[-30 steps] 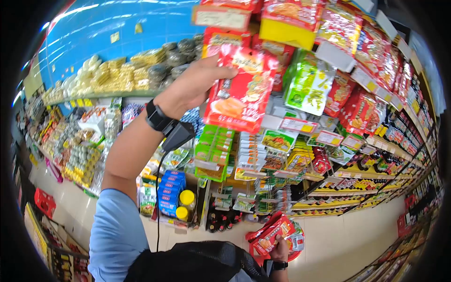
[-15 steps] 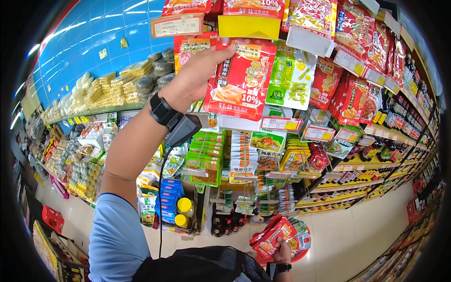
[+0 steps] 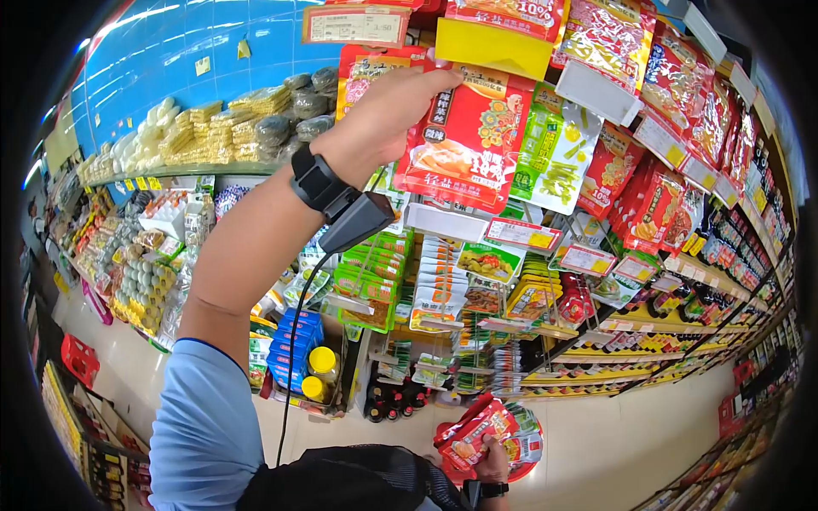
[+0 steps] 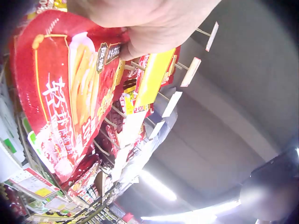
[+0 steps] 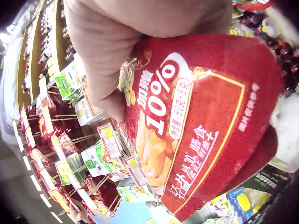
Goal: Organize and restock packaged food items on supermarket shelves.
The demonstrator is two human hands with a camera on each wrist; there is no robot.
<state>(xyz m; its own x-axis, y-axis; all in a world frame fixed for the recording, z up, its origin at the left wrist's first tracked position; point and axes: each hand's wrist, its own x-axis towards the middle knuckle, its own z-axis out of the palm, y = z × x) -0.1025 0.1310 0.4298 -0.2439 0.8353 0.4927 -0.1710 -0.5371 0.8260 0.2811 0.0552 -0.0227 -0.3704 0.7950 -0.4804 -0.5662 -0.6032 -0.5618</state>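
Left hand (image 3: 388,111) pinches red packet (image 3: 469,140) near top, left of green packet (image 3: 555,157); should keep edge from snagging it. Right hand (image 3: 491,464), below green packet, grips red pouches (image 3: 467,439).

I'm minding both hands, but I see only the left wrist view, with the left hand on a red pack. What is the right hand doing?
Observer: The right hand grips red packs, low in the head view.
Operator: What shows right by it?
Observer: A red container, with other packs in it.
Operator: And what else is low down, nearer the left arm?
Observer: Blue boxes, with two yellow-lidded jars just right of them in the head view.
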